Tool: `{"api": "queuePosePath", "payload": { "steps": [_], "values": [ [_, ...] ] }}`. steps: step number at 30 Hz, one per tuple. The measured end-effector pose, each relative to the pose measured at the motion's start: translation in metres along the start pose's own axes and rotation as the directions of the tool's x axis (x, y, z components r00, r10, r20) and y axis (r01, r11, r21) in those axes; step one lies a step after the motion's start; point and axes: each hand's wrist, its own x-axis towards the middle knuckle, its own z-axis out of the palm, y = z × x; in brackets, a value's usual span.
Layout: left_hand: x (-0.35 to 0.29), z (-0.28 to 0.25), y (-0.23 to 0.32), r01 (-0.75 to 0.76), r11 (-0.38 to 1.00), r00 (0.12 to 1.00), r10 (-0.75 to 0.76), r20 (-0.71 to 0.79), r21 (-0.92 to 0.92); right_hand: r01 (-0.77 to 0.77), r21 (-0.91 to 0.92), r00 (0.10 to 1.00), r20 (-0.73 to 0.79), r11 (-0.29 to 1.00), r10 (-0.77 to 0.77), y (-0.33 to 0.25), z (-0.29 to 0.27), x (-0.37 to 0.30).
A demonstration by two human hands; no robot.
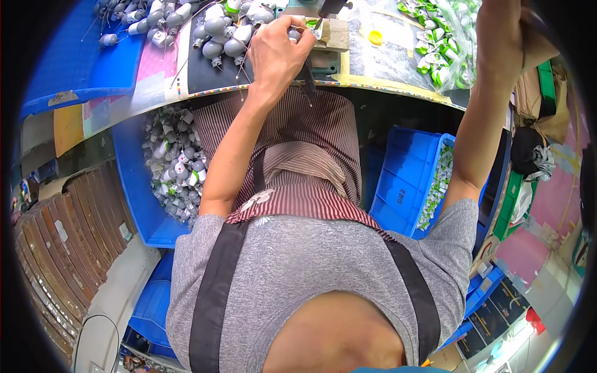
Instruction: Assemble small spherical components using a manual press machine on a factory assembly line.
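My left hand [281, 53] is at the bench's front edge, its fingers closed on a small grey bulb-shaped part [294, 35], mostly covered by the fingers. Beside the fingertips a green-and-white piece [313, 25] sits at a small bench fixture [334, 36] with a light block. Above it comes down a dark metal tool [331, 7]. My right arm reaches up at the far right; the right hand [528, 40] is partly cut off and in shadow, so its fingers cannot be made out.
Grey-and-white bulb-shaped parts [214, 28] with thin wires lie left of the fixture. Green-and-white pieces [430, 46] and a clear plastic bag [459, 37] are at right, near a yellow round piece [375, 38]. Blue bins [134, 186] [404, 177] flank my lap below the bench.
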Motion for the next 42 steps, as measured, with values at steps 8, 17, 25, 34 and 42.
{"api": "queuePosePath", "payload": {
  "steps": [8,17,25,34,42],
  "values": [
    [0.002,-0.003,0.003,0.065,0.997,0.997,-0.062,0.055,-0.048,0.142,-0.244,0.981,0.166,0.959,-0.103,-0.023,-0.019,-0.016],
    [0.002,-0.002,0.003,0.05,0.999,0.998,-0.049,0.032,-0.013,0.229,-0.314,0.948,0.288,0.921,-0.137,-0.039,-0.024,-0.016],
    [0.002,-0.002,0.006,0.075,0.996,0.996,-0.073,0.044,-0.044,0.154,-0.268,0.956,0.282,0.951,-0.075,-0.043,-0.025,-0.013],
    [0.001,0.001,0.0,0.04,0.998,0.999,-0.039,0.025,-0.05,0.364,-0.286,0.894,0.374,0.886,-0.246,-0.033,-0.03,-0.029],
    [0.002,0.002,-0.003,-0.047,0.998,0.999,0.047,-0.001,-0.049,0.445,-0.313,0.852,0.436,0.839,-0.29,-0.035,-0.034,-0.027]
  ]
}}
